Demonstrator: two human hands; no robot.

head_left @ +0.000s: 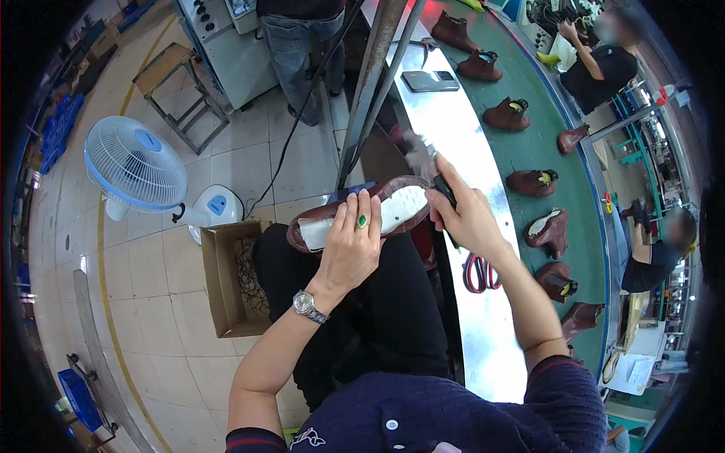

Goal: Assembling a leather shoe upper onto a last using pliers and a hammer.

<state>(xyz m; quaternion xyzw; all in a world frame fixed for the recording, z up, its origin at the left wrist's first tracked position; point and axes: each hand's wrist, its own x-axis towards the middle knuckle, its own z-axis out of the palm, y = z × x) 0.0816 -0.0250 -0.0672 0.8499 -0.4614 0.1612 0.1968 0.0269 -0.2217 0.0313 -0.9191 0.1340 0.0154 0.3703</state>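
Note:
A brown boot [294,235] lies sole side up over my lap, with white pieces of lining [403,207] on its underside. My left hand [353,239] lies across the middle of it, gripping it with the fingers stretched over the underside. At the toe end, my right hand [467,214] is closed around a black-handled tool [444,191]. The tool's metal end points up and is smeared by motion, so its exact kind does not show.
Red-handled scissors [476,273] and a phone [430,81] lie on the metal bench [483,340] at my right. Beyond it, a green conveyor [521,155] carries several brown boots. A cardboard box [219,287], a fan [136,162] and a metal post [370,90] stand nearby. Other people work around.

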